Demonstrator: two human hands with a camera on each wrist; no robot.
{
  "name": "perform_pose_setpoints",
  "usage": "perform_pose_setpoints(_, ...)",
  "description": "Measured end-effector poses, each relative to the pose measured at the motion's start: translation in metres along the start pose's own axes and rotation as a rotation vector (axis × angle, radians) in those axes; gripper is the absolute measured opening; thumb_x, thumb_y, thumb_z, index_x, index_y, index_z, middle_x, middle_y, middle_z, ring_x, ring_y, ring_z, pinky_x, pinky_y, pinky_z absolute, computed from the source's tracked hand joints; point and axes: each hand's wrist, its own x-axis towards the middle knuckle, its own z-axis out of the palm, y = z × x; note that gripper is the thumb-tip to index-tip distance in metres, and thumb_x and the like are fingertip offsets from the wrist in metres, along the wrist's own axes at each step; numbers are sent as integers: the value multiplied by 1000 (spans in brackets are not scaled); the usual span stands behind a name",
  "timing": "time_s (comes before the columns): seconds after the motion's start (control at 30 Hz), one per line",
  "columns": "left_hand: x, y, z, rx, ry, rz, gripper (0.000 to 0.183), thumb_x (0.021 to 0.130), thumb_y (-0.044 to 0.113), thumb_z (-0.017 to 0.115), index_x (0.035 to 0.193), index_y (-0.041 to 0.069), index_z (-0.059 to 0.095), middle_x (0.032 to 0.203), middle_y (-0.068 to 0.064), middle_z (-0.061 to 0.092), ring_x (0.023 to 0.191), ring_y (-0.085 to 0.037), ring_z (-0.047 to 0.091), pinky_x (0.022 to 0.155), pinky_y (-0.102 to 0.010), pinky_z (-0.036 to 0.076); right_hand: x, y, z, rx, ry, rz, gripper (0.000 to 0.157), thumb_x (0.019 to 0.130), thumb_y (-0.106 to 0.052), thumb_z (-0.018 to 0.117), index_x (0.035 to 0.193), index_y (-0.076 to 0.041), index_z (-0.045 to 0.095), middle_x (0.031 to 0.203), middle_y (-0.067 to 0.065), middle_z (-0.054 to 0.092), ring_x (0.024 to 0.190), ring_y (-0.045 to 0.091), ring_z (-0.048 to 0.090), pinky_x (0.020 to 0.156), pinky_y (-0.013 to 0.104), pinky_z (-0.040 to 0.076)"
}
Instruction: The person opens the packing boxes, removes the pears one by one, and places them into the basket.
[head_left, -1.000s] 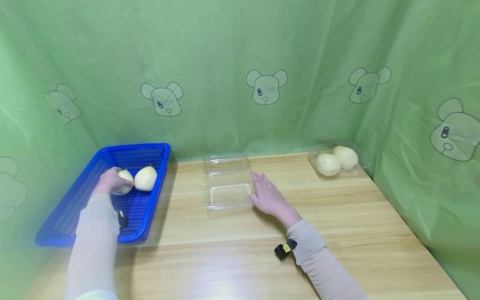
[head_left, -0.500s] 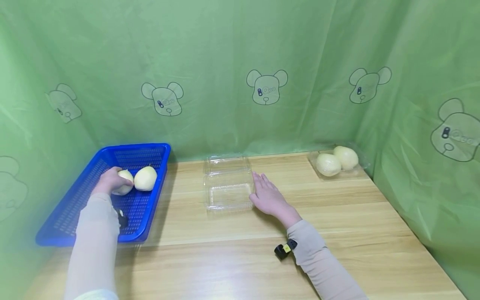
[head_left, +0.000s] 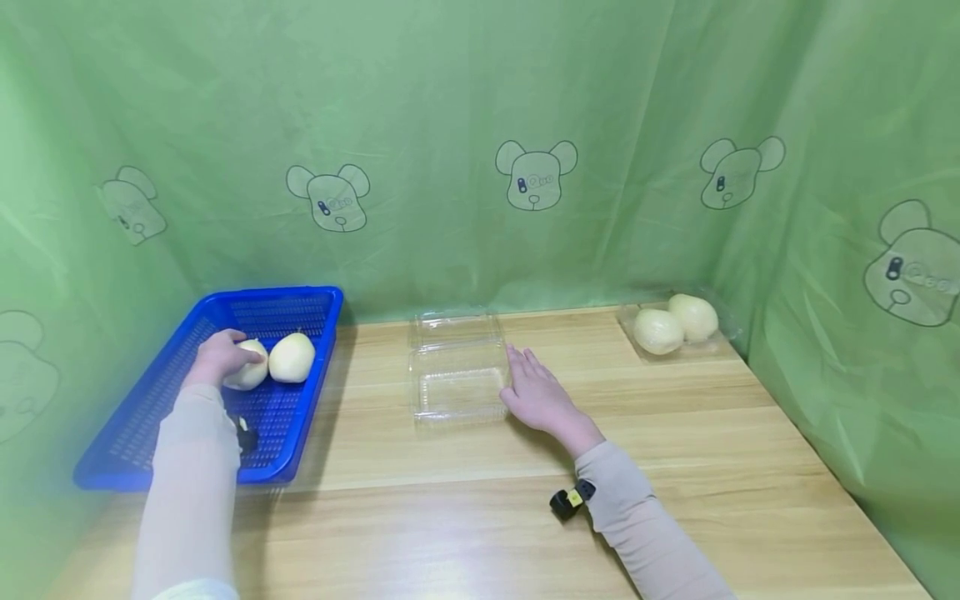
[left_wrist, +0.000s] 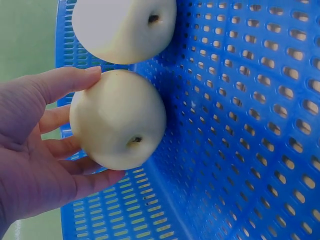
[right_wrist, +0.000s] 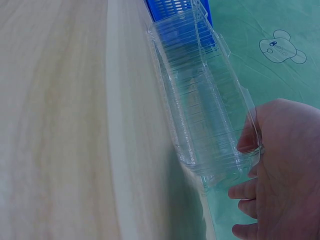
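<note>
Inside basket (head_left: 311, 396), left fingers (left_wrist: 100, 183) still gripping pear (left_wrist: 120, 115), right fingers (head_left: 517, 362) straight against container (right_wrist: 205, 100)

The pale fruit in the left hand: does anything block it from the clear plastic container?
Yes: a second pale fruit sits close beside the held fruit, on its right, and beyond that stands the side of the blue basket. Past there, nothing visible blocks the way to the clear plastic container.

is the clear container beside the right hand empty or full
Empty: in the head view, the table shows through the clear container, with nothing inside.
</note>
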Motion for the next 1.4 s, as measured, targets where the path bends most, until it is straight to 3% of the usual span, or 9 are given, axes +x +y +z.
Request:
perform_pose_setpoints(0.4,-1,-1,-4,-12,29,-6,65,81,26,59,129,-11,34,132,-38,30,120,-55,23,101,-59,24,-1,-1,-1,11,18,-12,68,90,-34,37,144,-4,7,151,9,10,139,32,11,112,49,16)
perform_pose_setpoints(0.67,-2,0,-6,-13,52,9,64,82,27,57,128,-12,36,131,-39,31,119,-55,25,100,-59,25,-1,0,0,3,16,-5,67,91,-34,36,144,-6,6,151,7,9,139,30,10,113,46,16)
perform_pose_setpoints(1.03,-5,1,-11,-73,61,-52,67,82,28,57,132,-8,32,134,-38,27,122,-57,19,101,-60,21,0,1,1,-8,-1,-2,68,91,-35,35,144,-8,4,152,5,7,140,29,8,114,45,15)
perform_pose_setpoints(1.4,-5,1,-15,-59,87,-50,69,82,35,56,132,-8,34,135,-36,28,121,-55,22,101,-60,23,0,1,1,-2,-1,5,68,91,-35,35,144,-8,3,152,6,7,140,29,8,113,46,15)
